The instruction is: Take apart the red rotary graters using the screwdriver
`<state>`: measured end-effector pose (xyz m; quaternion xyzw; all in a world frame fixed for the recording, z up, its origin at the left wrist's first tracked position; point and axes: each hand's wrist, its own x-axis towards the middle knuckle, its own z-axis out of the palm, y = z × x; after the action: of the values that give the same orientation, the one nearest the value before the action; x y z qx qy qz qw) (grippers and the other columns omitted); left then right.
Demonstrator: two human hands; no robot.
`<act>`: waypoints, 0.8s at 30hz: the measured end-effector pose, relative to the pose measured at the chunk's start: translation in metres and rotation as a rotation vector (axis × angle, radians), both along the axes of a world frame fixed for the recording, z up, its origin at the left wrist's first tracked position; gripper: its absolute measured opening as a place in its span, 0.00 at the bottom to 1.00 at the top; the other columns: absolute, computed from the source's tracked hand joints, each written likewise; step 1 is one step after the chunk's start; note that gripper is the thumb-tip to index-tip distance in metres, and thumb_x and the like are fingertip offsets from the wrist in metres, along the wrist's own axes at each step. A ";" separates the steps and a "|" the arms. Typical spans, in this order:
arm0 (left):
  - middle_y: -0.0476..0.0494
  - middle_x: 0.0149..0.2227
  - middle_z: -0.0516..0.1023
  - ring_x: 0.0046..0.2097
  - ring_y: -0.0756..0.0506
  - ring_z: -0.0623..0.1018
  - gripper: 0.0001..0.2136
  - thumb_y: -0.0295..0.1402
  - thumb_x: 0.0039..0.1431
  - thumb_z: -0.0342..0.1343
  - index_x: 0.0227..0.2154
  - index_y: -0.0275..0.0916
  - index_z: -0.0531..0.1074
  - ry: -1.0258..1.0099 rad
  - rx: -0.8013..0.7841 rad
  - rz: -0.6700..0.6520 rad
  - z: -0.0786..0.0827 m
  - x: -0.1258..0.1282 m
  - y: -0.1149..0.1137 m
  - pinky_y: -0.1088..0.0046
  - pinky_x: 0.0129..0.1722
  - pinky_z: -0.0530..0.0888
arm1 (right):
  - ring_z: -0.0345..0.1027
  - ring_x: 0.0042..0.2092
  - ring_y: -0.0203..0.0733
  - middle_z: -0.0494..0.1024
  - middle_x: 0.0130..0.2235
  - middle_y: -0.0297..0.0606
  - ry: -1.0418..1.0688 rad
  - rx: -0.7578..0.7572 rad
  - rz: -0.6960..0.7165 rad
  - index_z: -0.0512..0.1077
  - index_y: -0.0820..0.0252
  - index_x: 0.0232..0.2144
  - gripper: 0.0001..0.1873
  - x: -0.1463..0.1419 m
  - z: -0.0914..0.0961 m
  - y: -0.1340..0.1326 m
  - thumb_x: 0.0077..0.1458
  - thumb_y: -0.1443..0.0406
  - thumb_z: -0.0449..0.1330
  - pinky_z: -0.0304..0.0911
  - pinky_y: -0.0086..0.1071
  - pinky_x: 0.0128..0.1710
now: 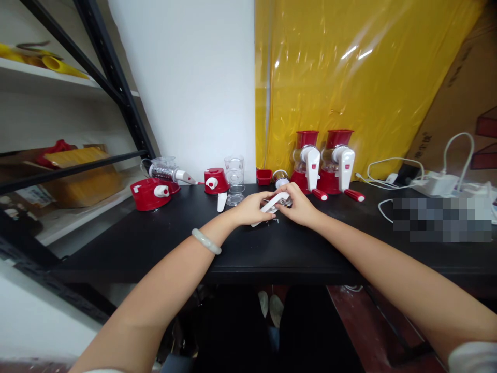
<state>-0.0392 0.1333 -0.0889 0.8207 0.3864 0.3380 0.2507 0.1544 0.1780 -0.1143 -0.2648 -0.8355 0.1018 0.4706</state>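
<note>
Above the black table, my left hand (255, 208) and my right hand (297, 205) meet with bent fingers around a white strip-like plastic part (276, 200). Shiny metallic bits show between the fingers; their exact kind is hidden. Just behind my right hand lies a drum grater cone (280, 176) with a metal band. A red cup-like piece (264, 177) stands beside it. Left of my hands are a clear plastic housing (235, 178), a red base (216, 181) with a white knob, and a white lever (221, 202).
Two upright red-and-white rotary graters (308, 163) with crank handles stand at the back right. Farther left sit another red base (150, 195) and a clear grater housing with a drum (163, 171). White cables and adapters (438, 182) lie right. A shelf rack (116, 88) borders the left.
</note>
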 end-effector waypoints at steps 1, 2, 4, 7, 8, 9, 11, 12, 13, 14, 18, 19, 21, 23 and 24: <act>0.35 0.52 0.76 0.47 0.41 0.79 0.30 0.27 0.46 0.65 0.55 0.36 0.67 0.011 0.003 0.009 0.000 -0.001 0.000 0.60 0.49 0.75 | 0.65 0.44 0.49 0.68 0.40 0.40 -0.001 0.001 -0.001 0.68 0.55 0.40 0.15 0.000 0.000 0.000 0.46 0.68 0.62 0.63 0.45 0.44; 0.34 0.52 0.76 0.47 0.41 0.79 0.31 0.27 0.45 0.65 0.56 0.36 0.67 0.023 0.002 0.018 0.001 -0.001 0.000 0.60 0.49 0.75 | 0.65 0.44 0.49 0.68 0.40 0.40 -0.001 0.001 -0.004 0.68 0.55 0.39 0.15 0.000 0.000 0.001 0.47 0.68 0.62 0.63 0.45 0.45; 0.34 0.52 0.75 0.47 0.41 0.79 0.33 0.28 0.45 0.66 0.57 0.35 0.66 0.046 -0.011 0.039 0.002 -0.002 0.000 0.60 0.49 0.74 | 0.65 0.44 0.49 0.68 0.40 0.40 -0.002 -0.003 -0.012 0.68 0.55 0.39 0.15 0.000 -0.001 0.001 0.47 0.69 0.62 0.63 0.45 0.44; 0.33 0.53 0.74 0.46 0.40 0.79 0.36 0.33 0.42 0.69 0.57 0.35 0.66 0.095 -0.025 0.093 0.004 -0.003 0.000 0.61 0.48 0.75 | 0.65 0.43 0.49 0.68 0.40 0.40 -0.008 -0.011 -0.024 0.69 0.56 0.39 0.14 0.000 -0.001 0.002 0.47 0.69 0.61 0.64 0.45 0.44; 0.32 0.53 0.74 0.46 0.40 0.79 0.36 0.34 0.41 0.69 0.56 0.35 0.66 0.119 -0.025 0.115 0.005 -0.003 -0.001 0.61 0.47 0.75 | 0.65 0.43 0.48 0.68 0.40 0.40 -0.008 -0.011 -0.026 0.69 0.56 0.39 0.14 0.000 -0.001 0.002 0.48 0.69 0.61 0.64 0.45 0.44; 0.33 0.52 0.75 0.46 0.40 0.79 0.36 0.35 0.40 0.70 0.55 0.35 0.67 0.146 -0.021 0.133 0.006 -0.004 -0.001 0.62 0.47 0.75 | 0.65 0.43 0.48 0.68 0.40 0.40 -0.007 -0.009 -0.027 0.69 0.56 0.39 0.13 0.000 -0.001 0.002 0.48 0.69 0.60 0.64 0.44 0.43; 0.35 0.50 0.77 0.46 0.40 0.79 0.34 0.36 0.39 0.70 0.53 0.36 0.70 0.211 -0.012 0.142 0.008 -0.005 -0.002 0.63 0.47 0.74 | 0.65 0.43 0.48 0.68 0.40 0.41 -0.006 -0.002 -0.026 0.69 0.56 0.39 0.13 0.000 -0.001 0.002 0.48 0.69 0.60 0.64 0.44 0.43; 0.37 0.48 0.78 0.46 0.40 0.79 0.33 0.36 0.39 0.70 0.52 0.37 0.71 0.243 -0.007 0.135 0.008 -0.005 -0.003 0.64 0.47 0.73 | 0.65 0.43 0.48 0.68 0.40 0.41 -0.006 0.000 -0.025 0.69 0.56 0.39 0.13 0.000 -0.001 0.002 0.48 0.69 0.60 0.64 0.44 0.43; 0.39 0.47 0.79 0.46 0.40 0.79 0.31 0.37 0.39 0.70 0.51 0.38 0.72 0.271 -0.002 0.126 0.009 -0.005 -0.004 0.65 0.47 0.73 | 0.65 0.43 0.48 0.68 0.40 0.41 -0.007 0.001 -0.025 0.69 0.56 0.39 0.13 0.000 -0.001 0.002 0.48 0.69 0.60 0.64 0.44 0.42; 0.40 0.47 0.79 0.46 0.40 0.79 0.31 0.37 0.40 0.70 0.50 0.39 0.72 0.291 0.002 0.118 0.009 -0.006 -0.004 0.66 0.46 0.73 | 0.65 0.43 0.48 0.68 0.40 0.40 -0.008 -0.001 -0.025 0.69 0.56 0.39 0.13 0.000 -0.001 0.002 0.49 0.69 0.60 0.65 0.44 0.42; 0.42 0.46 0.79 0.46 0.41 0.78 0.32 0.39 0.41 0.69 0.52 0.40 0.71 0.284 -0.011 0.107 0.010 -0.006 -0.005 0.68 0.46 0.72 | 0.66 0.43 0.48 0.68 0.40 0.40 -0.008 -0.003 -0.027 0.68 0.55 0.39 0.13 -0.001 -0.001 0.002 0.49 0.69 0.60 0.64 0.44 0.42; 0.42 0.46 0.79 0.45 0.42 0.78 0.32 0.40 0.42 0.69 0.52 0.40 0.70 0.267 -0.021 0.104 0.010 -0.005 -0.006 0.68 0.46 0.72 | 0.66 0.43 0.48 0.68 0.39 0.40 -0.007 -0.002 -0.026 0.68 0.55 0.39 0.12 -0.001 -0.001 0.001 0.49 0.68 0.60 0.64 0.44 0.43; 0.43 0.43 0.80 0.43 0.43 0.78 0.28 0.44 0.46 0.66 0.50 0.40 0.72 0.244 -0.034 0.108 0.011 -0.005 -0.007 0.70 0.43 0.72 | 0.66 0.43 0.48 0.68 0.39 0.41 -0.004 -0.002 -0.021 0.68 0.55 0.39 0.12 0.000 -0.001 0.001 0.50 0.68 0.60 0.64 0.44 0.42; 0.44 0.39 0.80 0.39 0.44 0.79 0.24 0.48 0.50 0.61 0.46 0.39 0.75 0.245 -0.028 0.130 0.013 -0.005 -0.009 0.72 0.38 0.72 | 0.66 0.43 0.48 0.67 0.39 0.41 0.007 -0.003 -0.017 0.68 0.55 0.39 0.11 0.000 -0.001 0.002 0.50 0.67 0.60 0.64 0.44 0.42; 0.45 0.36 0.80 0.36 0.45 0.78 0.22 0.50 0.52 0.59 0.44 0.39 0.76 0.259 -0.015 0.139 0.014 -0.005 -0.010 0.73 0.35 0.71 | 0.66 0.43 0.48 0.68 0.40 0.40 0.019 -0.005 -0.016 0.68 0.55 0.39 0.11 0.000 -0.001 0.003 0.51 0.67 0.60 0.65 0.43 0.42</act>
<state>-0.0439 0.1234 -0.0749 0.8268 0.4739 0.2430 0.1811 0.1547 0.1806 -0.1152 -0.2717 -0.8286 0.1023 0.4787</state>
